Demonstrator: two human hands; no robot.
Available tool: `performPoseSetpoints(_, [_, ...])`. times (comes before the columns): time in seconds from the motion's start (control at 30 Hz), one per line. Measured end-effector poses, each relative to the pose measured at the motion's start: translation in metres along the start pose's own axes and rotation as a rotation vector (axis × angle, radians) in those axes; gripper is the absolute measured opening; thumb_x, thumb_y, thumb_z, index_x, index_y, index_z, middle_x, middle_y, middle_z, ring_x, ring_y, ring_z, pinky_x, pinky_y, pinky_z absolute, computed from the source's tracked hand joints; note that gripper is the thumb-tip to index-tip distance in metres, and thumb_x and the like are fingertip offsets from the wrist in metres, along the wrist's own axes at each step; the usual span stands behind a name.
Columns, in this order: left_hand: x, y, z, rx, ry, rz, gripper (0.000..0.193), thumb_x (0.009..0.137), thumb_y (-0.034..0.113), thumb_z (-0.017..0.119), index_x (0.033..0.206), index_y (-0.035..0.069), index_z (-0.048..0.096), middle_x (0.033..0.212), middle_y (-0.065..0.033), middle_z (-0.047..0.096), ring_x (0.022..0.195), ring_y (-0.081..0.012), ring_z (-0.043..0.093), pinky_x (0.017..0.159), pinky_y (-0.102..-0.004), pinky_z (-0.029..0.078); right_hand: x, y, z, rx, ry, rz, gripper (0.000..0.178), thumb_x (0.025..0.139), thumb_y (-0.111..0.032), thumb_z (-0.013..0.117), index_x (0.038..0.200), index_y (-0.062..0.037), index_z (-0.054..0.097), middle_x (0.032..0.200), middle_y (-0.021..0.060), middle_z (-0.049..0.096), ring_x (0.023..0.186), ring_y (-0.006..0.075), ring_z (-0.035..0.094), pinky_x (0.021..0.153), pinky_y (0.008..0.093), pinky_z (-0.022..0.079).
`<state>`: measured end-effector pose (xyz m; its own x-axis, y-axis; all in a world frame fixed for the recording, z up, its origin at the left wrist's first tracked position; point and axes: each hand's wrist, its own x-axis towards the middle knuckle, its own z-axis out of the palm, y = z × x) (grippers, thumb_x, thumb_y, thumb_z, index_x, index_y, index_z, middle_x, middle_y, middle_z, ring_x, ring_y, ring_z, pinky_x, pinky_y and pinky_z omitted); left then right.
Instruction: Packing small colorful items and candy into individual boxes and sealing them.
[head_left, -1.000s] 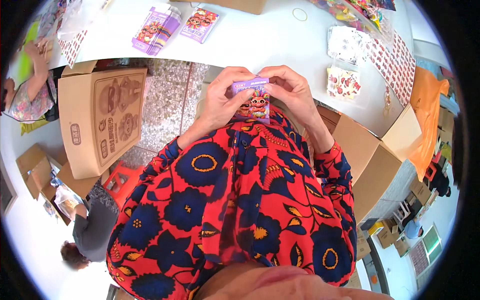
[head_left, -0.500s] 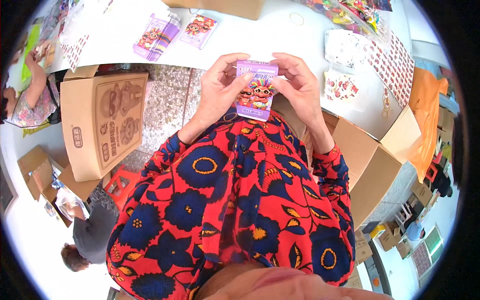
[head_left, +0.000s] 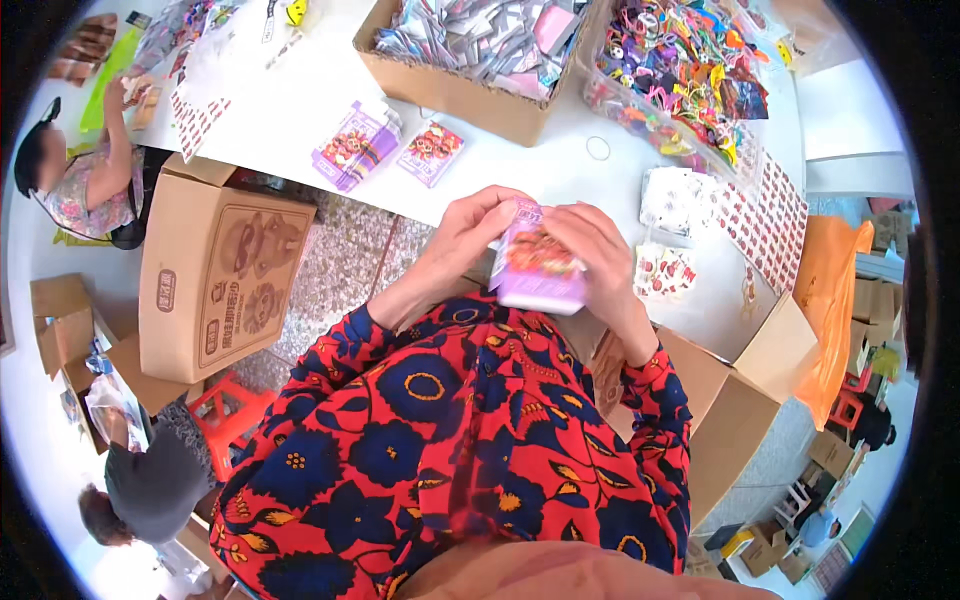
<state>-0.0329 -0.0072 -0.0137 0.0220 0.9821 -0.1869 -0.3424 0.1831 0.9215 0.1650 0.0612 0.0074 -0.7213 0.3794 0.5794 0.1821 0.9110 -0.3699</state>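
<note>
Gripping a boxy, printed purple carton (head_left: 538,268), left fingers (head_left: 496,215) and right fingers (head_left: 588,236) curl.

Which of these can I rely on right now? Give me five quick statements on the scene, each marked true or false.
1. The left hand and right hand are both on a purple box. True.
2. That box lies on the table. False: it is held in front of the white table.
3. A clear container of colourful trinkets stands right of an open carton. True.
4. Orange plastic is on the left. False: the orange plastic is on the right.
5. A thin ring lies on the table. True.
</note>
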Motion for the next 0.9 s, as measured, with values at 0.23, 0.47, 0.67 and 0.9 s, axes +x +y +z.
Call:
performPoseSetpoints(0.23, [0.011,0.022,-0.002,0.357,-0.218,0.344,0.061,0.077,0.021,0.074,0.128,0.0,0.047,0.127,-0.0127,0.051,0.116,-0.0187,0.05,0.099,-0.0337,0.039,0.014,0.006,-0.007,0.553,-0.135,0.621,0.037,0.086,-0.009,0.063,0.118,0.0018,0.049,0.101,0.0148,0.065,0.094,0.0219,0.064,0.08,0.0336,0.05])
performPoseSetpoints(0.47, [0.023,0.011,0.007,0.056,-0.138,0.094,0.037,0.087,0.017,0.065,0.118,-0.001,0.055,0.104,-0.0074,0.064,0.091,-0.0117,0.06,0.08,-0.0276,0.051,0.025,0.006,0.003,0.711,-0.138,0.713,0.035,0.088,-0.005,0.058,0.119,0.0045,0.046,0.107,0.0128,0.062,0.1,0.0178,0.06,0.089,0.0324,0.048])
performPoseSetpoints(0.67, [0.023,0.009,0.008,0.02,-0.093,0.141,0.034,0.088,0.015,0.064,0.116,-0.003,0.056,0.102,-0.0082,0.064,0.086,-0.0128,0.062,0.074,-0.0277,0.054,0.029,0.013,0.003,0.55,-0.044,0.637,0.029,0.087,-0.012,0.062,0.11,0.0023,0.052,0.096,0.007,0.063,0.085,0.0118,0.06,0.078,0.0272,0.048])
performPoseSetpoints(0.9, [0.019,0.012,0.005,0.051,-0.022,0.183,0.034,0.082,0.005,0.068,0.114,-0.003,0.057,0.095,-0.0073,0.066,0.083,-0.0109,0.062,0.072,-0.0259,0.053,0.042,0.008,0.006,0.506,0.085,0.617,0.024,0.08,-0.016,0.071,0.093,0.0008,0.06,0.076,0.0052,0.063,0.067,0.0097,0.057,0.062,0.0243,0.048])
